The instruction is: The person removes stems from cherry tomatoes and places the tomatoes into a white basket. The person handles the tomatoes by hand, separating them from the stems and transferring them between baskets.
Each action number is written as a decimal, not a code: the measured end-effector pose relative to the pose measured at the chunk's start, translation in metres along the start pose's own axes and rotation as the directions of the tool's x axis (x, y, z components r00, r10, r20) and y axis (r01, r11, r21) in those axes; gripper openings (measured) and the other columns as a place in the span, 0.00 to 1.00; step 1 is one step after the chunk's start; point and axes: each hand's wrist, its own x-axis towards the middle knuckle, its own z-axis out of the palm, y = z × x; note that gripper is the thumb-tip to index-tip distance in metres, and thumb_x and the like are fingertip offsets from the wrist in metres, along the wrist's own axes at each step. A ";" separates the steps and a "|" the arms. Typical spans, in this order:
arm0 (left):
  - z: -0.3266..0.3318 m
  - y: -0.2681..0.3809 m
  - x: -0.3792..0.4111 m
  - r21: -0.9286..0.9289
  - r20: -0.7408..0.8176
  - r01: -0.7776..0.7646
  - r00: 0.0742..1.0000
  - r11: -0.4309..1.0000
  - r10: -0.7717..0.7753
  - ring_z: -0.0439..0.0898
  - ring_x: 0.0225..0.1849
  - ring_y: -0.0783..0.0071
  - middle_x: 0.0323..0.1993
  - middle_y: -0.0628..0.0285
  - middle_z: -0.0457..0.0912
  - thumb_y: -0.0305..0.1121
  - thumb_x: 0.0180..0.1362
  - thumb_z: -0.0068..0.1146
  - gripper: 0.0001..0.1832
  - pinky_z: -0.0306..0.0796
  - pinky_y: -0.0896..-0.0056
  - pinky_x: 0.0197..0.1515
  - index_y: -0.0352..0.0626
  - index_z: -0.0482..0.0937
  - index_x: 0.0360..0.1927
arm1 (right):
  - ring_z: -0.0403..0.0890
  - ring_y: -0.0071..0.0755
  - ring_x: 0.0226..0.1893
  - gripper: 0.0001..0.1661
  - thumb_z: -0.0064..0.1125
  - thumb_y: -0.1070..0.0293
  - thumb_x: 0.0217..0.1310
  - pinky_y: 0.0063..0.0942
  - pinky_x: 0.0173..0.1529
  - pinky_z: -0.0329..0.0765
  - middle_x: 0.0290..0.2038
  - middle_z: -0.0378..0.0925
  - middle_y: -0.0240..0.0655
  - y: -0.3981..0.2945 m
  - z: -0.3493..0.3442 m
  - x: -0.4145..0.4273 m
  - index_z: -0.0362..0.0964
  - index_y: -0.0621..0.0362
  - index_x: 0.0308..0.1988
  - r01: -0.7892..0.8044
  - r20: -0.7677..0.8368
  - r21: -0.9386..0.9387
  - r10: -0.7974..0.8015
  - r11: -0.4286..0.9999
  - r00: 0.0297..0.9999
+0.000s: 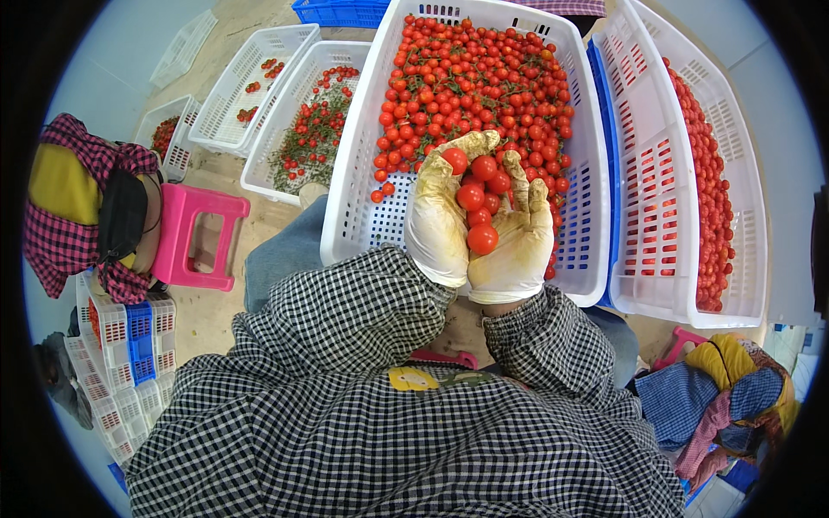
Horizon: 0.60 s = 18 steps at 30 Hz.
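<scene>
My left hand (432, 223) and my right hand (518, 249) are cupped side by side, palms up, over a large white plastic crate (363, 142). Both wear whitish gloves stained brown-green at the fingers. Several loose red cherry tomatoes (470, 197) rest between the two palms, with one by the left fingers. Below and beyond the hands, the crate holds a heap of cherry tomatoes (479, 78) mixed with green stems. Part of its perforated floor (392, 217) shows at the near left.
At right stands a white crate (654, 162) filled with tomatoes, near a blue crate edge (602, 175). Leftward are a white crate of tomatoes and stems (259, 175), another crate (220, 116) and a pink stool (223, 252). People sit at left (71, 213) and lower right (686, 395).
</scene>
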 end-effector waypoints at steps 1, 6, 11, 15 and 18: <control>0.000 0.001 0.000 0.007 -0.009 -0.032 0.999 0.999 0.032 0.74 0.47 0.61 0.52 0.55 0.74 0.47 0.62 0.44 0.23 0.69 0.58 0.54 0.39 0.72 0.51 | 0.67 0.39 0.55 0.27 0.46 0.49 0.64 0.40 0.63 0.63 0.53 0.68 0.37 0.000 0.000 0.001 0.66 0.54 0.55 -0.009 -0.023 0.008 0.009 1.000 1.000; 0.001 -0.002 -0.002 0.029 -0.046 -0.054 0.997 0.998 0.055 0.75 0.43 0.62 0.46 0.58 0.76 0.48 0.62 0.44 0.23 0.71 0.59 0.50 0.40 0.74 0.50 | 0.66 0.42 0.56 0.27 0.47 0.48 0.63 0.42 0.63 0.63 0.54 0.67 0.39 -0.001 0.003 0.001 0.65 0.53 0.56 -0.044 -0.026 0.045 0.045 0.998 0.999; -0.001 -0.004 -0.006 0.121 -0.023 -0.147 0.988 0.982 0.151 0.75 0.44 0.66 0.44 0.60 0.75 0.50 0.65 0.41 0.25 0.72 0.64 0.49 0.39 0.74 0.52 | 0.69 0.42 0.55 0.26 0.48 0.51 0.64 0.42 0.62 0.65 0.55 0.68 0.39 0.000 0.006 0.000 0.65 0.53 0.55 -0.074 0.068 0.073 0.069 0.995 0.995; -0.004 -0.004 -0.004 0.171 -0.006 -0.145 0.989 0.975 0.148 0.74 0.45 0.68 0.45 0.60 0.75 0.51 0.65 0.41 0.26 0.72 0.66 0.50 0.40 0.73 0.53 | 0.71 0.42 0.53 0.22 0.51 0.55 0.63 0.41 0.61 0.67 0.53 0.69 0.39 0.001 0.006 0.001 0.68 0.54 0.53 -0.068 0.051 0.052 0.066 0.996 0.997; -0.007 -0.007 -0.002 0.182 -0.071 -0.117 0.989 0.976 0.131 0.74 0.47 0.68 0.47 0.60 0.74 0.51 0.65 0.41 0.26 0.72 0.66 0.51 0.41 0.72 0.55 | 0.69 0.43 0.56 0.23 0.50 0.56 0.62 0.41 0.62 0.65 0.55 0.69 0.40 0.001 0.005 0.001 0.68 0.55 0.53 -0.070 -0.013 0.020 0.071 0.997 0.997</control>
